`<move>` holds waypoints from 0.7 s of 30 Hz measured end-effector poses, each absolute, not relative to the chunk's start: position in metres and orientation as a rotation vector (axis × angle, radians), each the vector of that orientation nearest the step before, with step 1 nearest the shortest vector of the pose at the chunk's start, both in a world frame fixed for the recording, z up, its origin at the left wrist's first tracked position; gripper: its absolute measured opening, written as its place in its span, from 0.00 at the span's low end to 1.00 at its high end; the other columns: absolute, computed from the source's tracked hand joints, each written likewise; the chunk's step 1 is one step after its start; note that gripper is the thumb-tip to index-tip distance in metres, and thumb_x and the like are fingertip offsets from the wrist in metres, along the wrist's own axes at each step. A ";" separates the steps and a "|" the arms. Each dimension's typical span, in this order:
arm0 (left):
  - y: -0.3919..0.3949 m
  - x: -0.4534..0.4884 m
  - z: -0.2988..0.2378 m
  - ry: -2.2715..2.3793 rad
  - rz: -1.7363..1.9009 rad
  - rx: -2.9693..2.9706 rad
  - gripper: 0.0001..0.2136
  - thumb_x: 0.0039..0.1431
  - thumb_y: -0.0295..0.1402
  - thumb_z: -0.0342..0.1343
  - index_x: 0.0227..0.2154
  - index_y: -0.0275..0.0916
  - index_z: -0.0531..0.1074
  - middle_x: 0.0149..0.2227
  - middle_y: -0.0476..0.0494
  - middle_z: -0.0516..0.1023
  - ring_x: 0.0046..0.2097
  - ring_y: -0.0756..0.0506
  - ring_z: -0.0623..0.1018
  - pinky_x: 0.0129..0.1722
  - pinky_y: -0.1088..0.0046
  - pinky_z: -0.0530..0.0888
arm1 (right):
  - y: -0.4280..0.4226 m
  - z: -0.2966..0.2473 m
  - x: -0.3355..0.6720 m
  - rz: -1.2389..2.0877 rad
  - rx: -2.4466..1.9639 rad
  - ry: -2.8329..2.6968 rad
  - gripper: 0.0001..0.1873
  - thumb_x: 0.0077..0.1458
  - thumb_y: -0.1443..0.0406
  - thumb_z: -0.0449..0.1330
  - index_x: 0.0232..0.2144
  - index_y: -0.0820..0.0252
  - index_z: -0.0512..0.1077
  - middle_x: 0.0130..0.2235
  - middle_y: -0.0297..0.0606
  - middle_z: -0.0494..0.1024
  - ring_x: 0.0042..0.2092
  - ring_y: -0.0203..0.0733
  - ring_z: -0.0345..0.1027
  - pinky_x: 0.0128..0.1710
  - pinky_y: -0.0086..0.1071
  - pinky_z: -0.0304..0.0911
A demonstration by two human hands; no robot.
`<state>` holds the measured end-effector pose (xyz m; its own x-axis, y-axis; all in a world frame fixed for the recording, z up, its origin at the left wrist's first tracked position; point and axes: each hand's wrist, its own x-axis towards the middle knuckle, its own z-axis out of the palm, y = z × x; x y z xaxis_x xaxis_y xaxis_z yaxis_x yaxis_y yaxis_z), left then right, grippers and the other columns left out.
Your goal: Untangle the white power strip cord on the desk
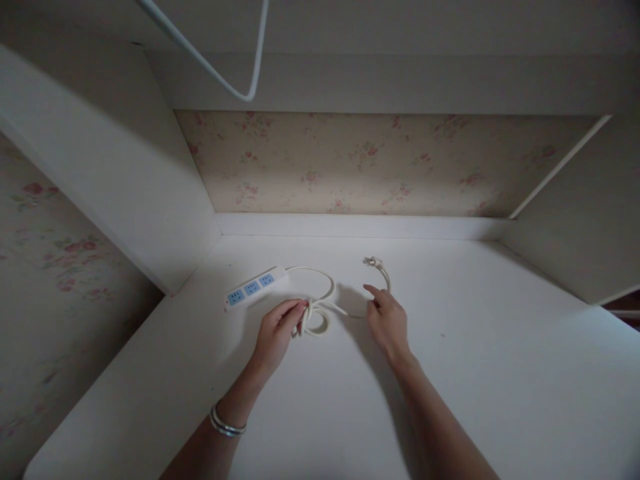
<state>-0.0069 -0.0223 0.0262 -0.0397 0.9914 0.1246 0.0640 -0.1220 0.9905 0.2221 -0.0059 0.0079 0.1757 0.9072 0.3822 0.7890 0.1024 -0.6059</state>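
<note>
A white power strip (251, 288) with three blue socket panels lies at a slant on the white desktop. Its off-white cord (327, 323) runs from the right end of the strip into a loose coil. My left hand (280, 328) pinches the coil's left side between thumb and fingers. The cord passes on rightward to my right hand (387, 323), whose fingers are curled around it while the index finger points out to the left. Beyond that hand the cord bends up to the plug (373, 262), its prongs facing left. The palm side of my right hand is hidden.
White side panels (165, 180) flank the desktop (320, 413), with a low white ledge (350, 225) and flowered wallpaper (350, 163) behind. Overhead, a bent pale rod or cable (210, 67) hangs down at the upper left.
</note>
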 end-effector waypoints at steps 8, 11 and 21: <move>-0.027 -0.003 0.025 1.168 1.199 1.552 0.13 0.58 0.39 0.56 0.42 0.37 0.74 0.38 0.44 0.78 0.38 0.47 0.75 0.36 0.74 0.71 | -0.035 0.012 0.162 0.879 -1.227 -1.593 0.14 0.59 0.56 0.53 0.41 0.57 0.71 0.25 0.31 0.70 0.26 0.36 0.60 0.26 0.28 0.54; -0.028 -0.003 0.027 1.160 1.183 1.733 0.12 0.57 0.36 0.57 0.42 0.38 0.74 0.39 0.44 0.77 0.40 0.47 0.75 0.40 0.73 0.71 | -0.037 0.011 0.159 0.961 -1.171 -1.587 0.15 0.59 0.53 0.54 0.34 0.59 0.72 0.26 0.32 0.70 0.27 0.35 0.60 0.27 0.28 0.55; -0.033 0.000 0.028 1.132 1.142 1.998 0.08 0.59 0.32 0.55 0.38 0.39 0.76 0.37 0.42 0.74 0.40 0.47 0.74 0.40 0.72 0.72 | -0.035 0.018 0.163 1.105 -1.207 -1.542 0.20 0.59 0.55 0.53 0.22 0.60 0.71 0.20 0.30 0.67 0.24 0.32 0.57 0.24 0.26 0.52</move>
<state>-0.0003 -0.0328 0.0284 0.2771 0.8750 0.3970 0.3889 -0.4800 0.7864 0.1632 -0.0347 0.0181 -0.1578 0.9819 0.1049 0.2162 0.1380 -0.9666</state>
